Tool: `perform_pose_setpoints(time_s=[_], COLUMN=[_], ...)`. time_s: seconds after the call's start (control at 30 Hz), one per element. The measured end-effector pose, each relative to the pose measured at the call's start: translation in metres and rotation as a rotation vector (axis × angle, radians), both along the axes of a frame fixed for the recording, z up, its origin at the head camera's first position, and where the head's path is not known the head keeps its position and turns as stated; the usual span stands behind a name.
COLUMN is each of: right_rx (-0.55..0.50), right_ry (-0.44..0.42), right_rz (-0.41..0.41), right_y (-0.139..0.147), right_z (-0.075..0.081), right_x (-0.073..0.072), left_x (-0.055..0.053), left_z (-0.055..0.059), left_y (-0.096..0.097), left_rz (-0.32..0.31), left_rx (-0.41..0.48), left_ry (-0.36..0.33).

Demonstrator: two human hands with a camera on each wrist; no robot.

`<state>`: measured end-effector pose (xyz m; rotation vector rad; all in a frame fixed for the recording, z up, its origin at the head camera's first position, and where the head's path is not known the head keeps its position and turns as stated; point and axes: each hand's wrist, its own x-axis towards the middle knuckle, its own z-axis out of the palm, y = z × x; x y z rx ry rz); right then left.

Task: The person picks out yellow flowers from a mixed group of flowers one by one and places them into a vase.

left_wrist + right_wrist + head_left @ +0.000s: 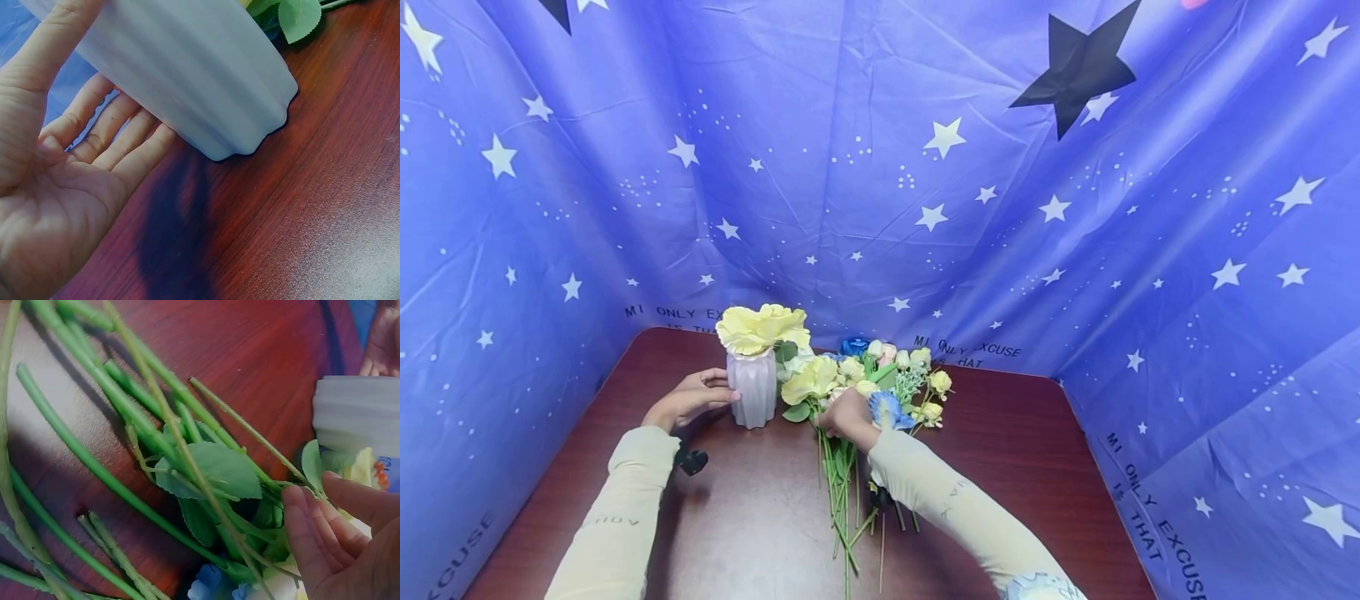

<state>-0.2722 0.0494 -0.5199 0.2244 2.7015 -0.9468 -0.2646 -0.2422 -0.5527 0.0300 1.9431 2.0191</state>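
Our left hand touches the upright pale vase, fingers nearly straight, below a yellow flower, while our right hand is among flower stems just beside it, whether pinching one we cannot tell.

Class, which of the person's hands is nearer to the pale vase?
Left. The left hand touches the side of the pale vase; the right hand is apart from it, over by the flowers on the table.

Lilac vase, yellow flower, blue backdrop (star-printed)
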Motion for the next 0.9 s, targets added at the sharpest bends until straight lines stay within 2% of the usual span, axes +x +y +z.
perform_pose_setpoints(time_s=[0.33,0.4,0.7,0.9], right_rx=[0.14,0.138,0.061,-0.086], right_ry=[0.067,0.066,0.016,-0.011], right_rz=[0.005,-0.004,-0.022,-0.074], right_y=[-0.0079,-0.0084,-0.0106,-0.0107], right_z=[-0.0062,-0.0071,-0.0082,-0.0058], right_x=[-0.0005,-0.0011,-0.0011,-0.0002], left_x=[-0.0016,-0.0022,-0.0012,-0.001], left_z=[-0.0008,-0.0014,-0.003,-0.0032], left_y=[0.0019,0.0022,0.0012,0.001], left_rz=[0.0,0.0,0.002,0.007], left_rx=[-0.017,-0.019,-0.014,-0.002], left_ry=[0.001,-0.001,-0.01,-0.006])
